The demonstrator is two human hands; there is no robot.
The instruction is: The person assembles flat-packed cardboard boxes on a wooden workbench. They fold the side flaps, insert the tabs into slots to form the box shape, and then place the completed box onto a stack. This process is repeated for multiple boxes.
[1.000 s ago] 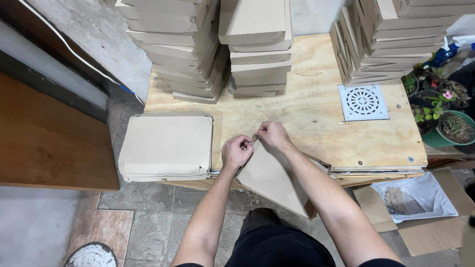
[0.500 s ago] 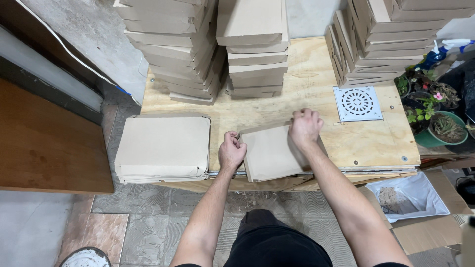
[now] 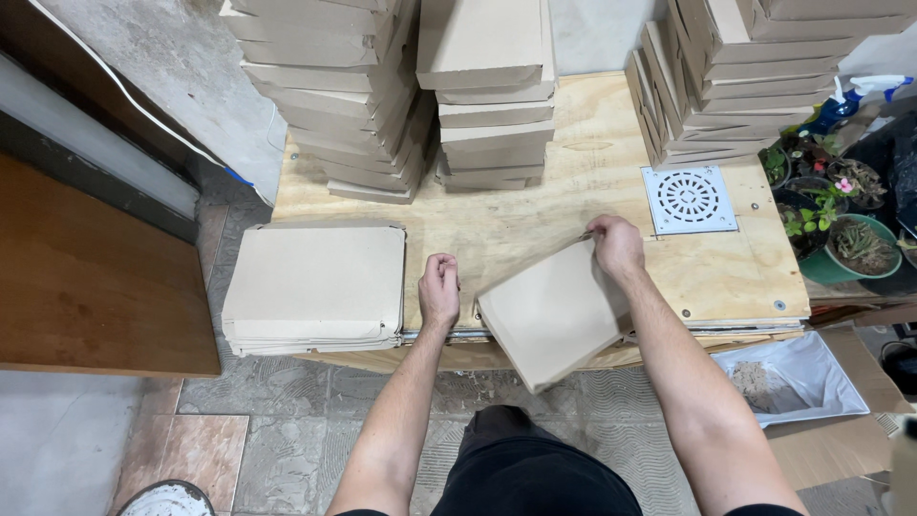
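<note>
Cardboard sheet [image 3: 552, 320] lies skewed, one corner past the table edge; right hand [image 3: 616, 246] fingers pinch its far corner.

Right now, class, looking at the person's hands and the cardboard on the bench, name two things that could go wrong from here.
1. The flat cardboard piece is tilted and hangs past the edge of the plywood bench, pinched only at its top corner by the right hand; it could slip to the floor.
2. The left hand rests beside it without gripping, so it gives little support.
3. The tall box stacks behind lean unevenly; a bump to the bench might topple them.
</note>
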